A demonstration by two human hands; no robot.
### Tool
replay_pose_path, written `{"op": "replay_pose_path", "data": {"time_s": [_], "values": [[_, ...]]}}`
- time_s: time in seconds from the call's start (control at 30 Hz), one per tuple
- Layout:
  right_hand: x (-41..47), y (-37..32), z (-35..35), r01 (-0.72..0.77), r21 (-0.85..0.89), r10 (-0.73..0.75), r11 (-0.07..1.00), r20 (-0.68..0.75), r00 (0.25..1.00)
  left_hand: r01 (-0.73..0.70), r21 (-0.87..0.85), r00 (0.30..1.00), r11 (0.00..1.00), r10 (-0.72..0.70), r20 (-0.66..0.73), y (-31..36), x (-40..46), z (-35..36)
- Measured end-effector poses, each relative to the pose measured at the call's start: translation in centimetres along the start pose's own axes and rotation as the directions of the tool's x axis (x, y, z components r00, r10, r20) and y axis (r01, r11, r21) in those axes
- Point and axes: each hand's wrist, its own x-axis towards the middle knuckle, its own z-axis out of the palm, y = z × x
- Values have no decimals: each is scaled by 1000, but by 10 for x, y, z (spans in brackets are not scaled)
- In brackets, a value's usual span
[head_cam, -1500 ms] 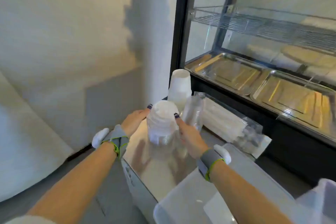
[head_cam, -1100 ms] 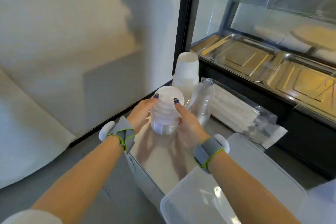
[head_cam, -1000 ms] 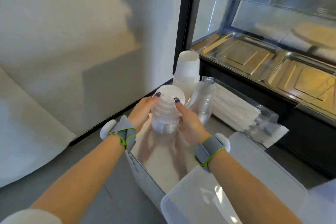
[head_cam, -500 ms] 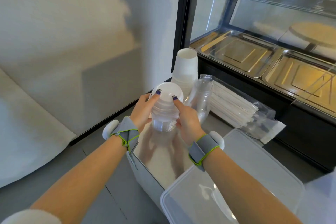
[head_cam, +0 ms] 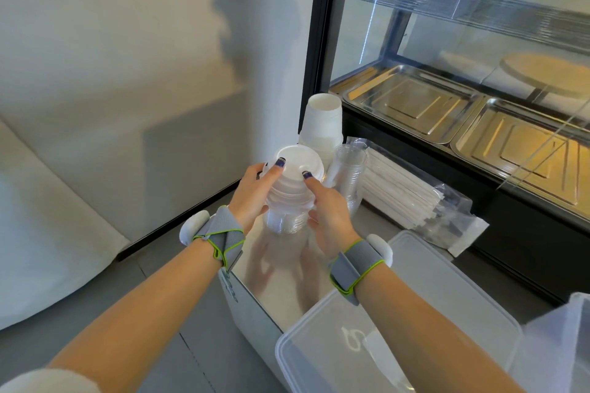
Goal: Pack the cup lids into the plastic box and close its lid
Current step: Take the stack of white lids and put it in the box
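A stack of white and clear cup lids is held upright above the steel counter, clear of its surface. My left hand grips the stack's left side and my right hand grips its right side, fingertips on the top lid. The clear plastic box sits at the counter's near right corner, under my right forearm. Its flat translucent lid lies just beyond it on the counter.
Behind the lids stand a stack of white paper cups and a sleeve of clear plastic cups. A bag of wrapped straws lies to the right. A glass display case with steel trays fills the right side. Another translucent container shows at the right edge.
Both hands have lifted the lid stack a little off the counter and drawn it slightly nearer. The grip on it has stayed the same.
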Motion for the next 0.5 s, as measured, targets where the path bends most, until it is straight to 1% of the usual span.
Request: {"op": "replay_pose_path", "data": {"time_s": [0.23, 0.5], "values": [[-5, -8, -3, 15, 19, -16, 1000, 25, 1000, -43, 25, 999, 999, 44, -15, 8, -4, 3], [-6, -4, -4, -62, 8, 62, 998, 56, 997, -29, 90, 999, 996, 30, -13, 6, -3, 5]]}}
